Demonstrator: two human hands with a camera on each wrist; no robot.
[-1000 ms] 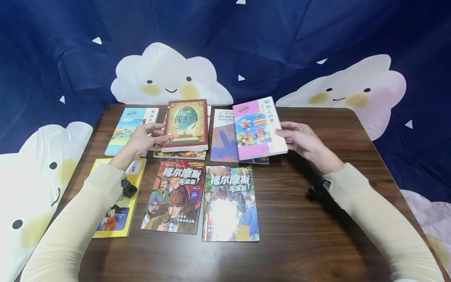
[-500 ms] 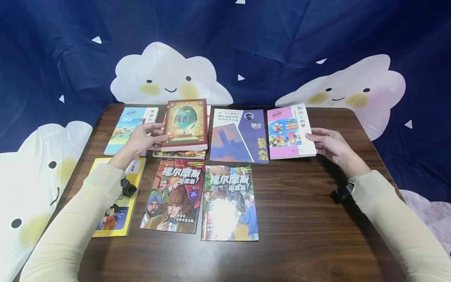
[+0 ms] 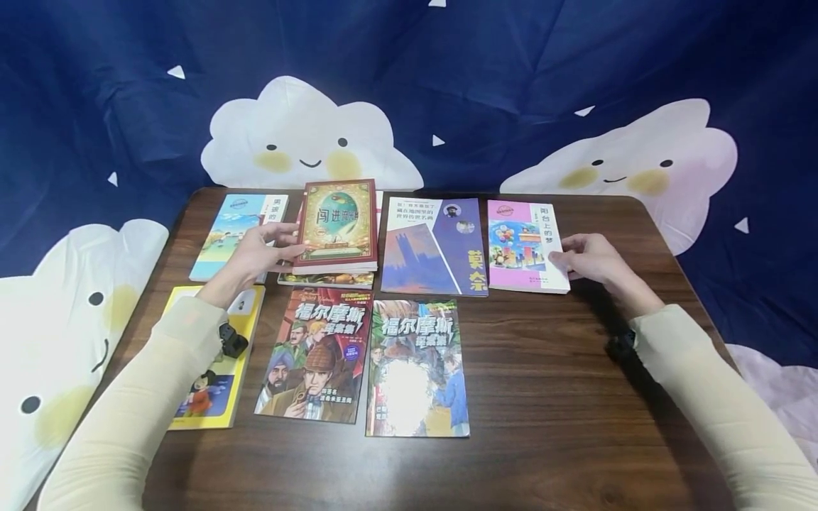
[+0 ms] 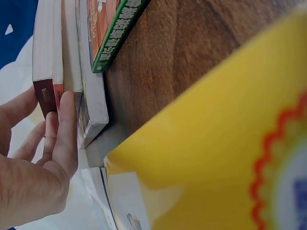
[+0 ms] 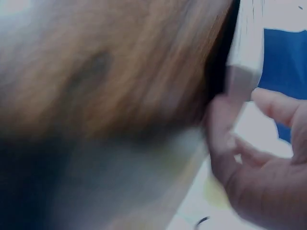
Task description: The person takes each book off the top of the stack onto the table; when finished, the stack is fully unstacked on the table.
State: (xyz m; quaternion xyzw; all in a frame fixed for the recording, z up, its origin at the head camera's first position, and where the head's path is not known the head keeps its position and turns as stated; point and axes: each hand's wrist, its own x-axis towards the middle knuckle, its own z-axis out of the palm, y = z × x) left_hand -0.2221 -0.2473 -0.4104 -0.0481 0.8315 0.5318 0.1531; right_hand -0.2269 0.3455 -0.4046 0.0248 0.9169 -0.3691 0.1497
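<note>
In the head view, my right hand (image 3: 594,259) pinches the right edge of a pink-and-white book (image 3: 520,245), thumb on its cover. The right wrist view, blurred, shows the book's pages (image 5: 247,43) between thumb and fingers. My left hand (image 3: 265,245) holds the left side of a dark red, gold-framed book (image 3: 339,226), which lies on top of a stack. In the left wrist view, the thumb is at the top book and the fingers (image 4: 66,129) lie along the spines below it. A purple-and-white book (image 3: 428,248) lies between the two held books.
On the wooden table (image 3: 543,397), a light blue book (image 3: 220,238) and a yellow book (image 3: 239,355) lie at the left, partly under my left arm. Two comic-style books, one red (image 3: 313,355) and one green (image 3: 450,369), lie in front. A blue cloud-patterned curtain (image 3: 460,85) hangs behind.
My right hand has carried the pink book rightward off the purple book, then lowered it to that book's right, uncovering the purple cover. My left hand stays at the stack.
</note>
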